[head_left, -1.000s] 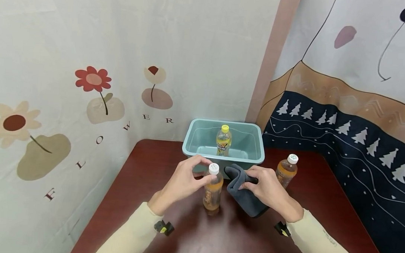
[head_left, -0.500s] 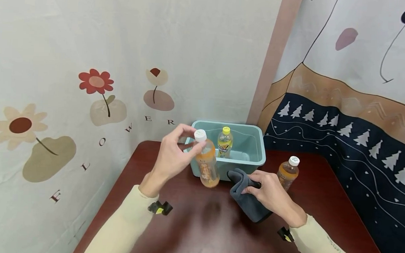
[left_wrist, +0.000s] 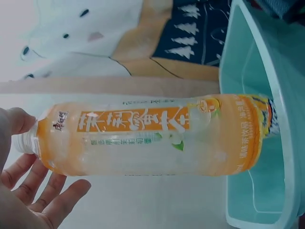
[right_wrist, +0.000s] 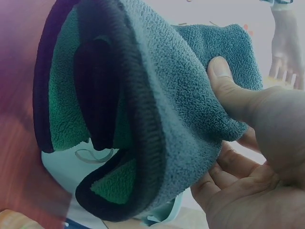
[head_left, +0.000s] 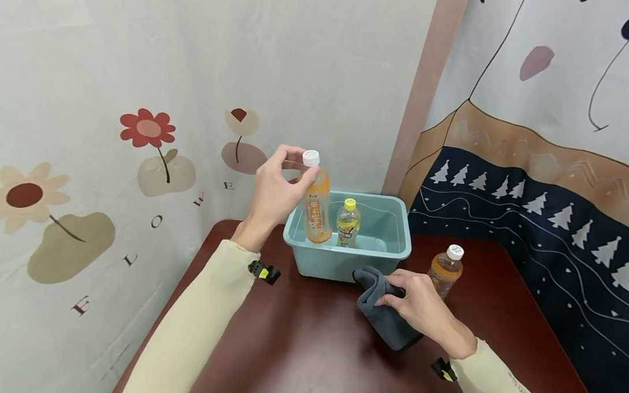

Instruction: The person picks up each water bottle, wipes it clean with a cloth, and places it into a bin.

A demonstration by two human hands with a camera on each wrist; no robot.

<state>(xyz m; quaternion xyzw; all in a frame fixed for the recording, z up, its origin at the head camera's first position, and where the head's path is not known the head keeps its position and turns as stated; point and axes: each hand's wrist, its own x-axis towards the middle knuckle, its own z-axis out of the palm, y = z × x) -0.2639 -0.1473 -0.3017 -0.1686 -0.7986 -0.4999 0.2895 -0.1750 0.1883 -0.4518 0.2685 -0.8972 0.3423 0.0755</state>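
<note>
My left grip (head_left: 274, 198) pinches an orange-labelled plastic bottle (head_left: 317, 213) near its white cap (head_left: 310, 157), nearly upright over the teal bin (head_left: 343, 266), beside a smaller yellow-capped bottle (head_left: 347, 225); I cannot tell whether its base touches the bin. It looks almost empty, so I judge it light, smooth and easily dented, best held just below the cap. My right grip (head_left: 421, 305) pinches a soft grey cloth (head_left: 388, 321), likely to droop.
</note>
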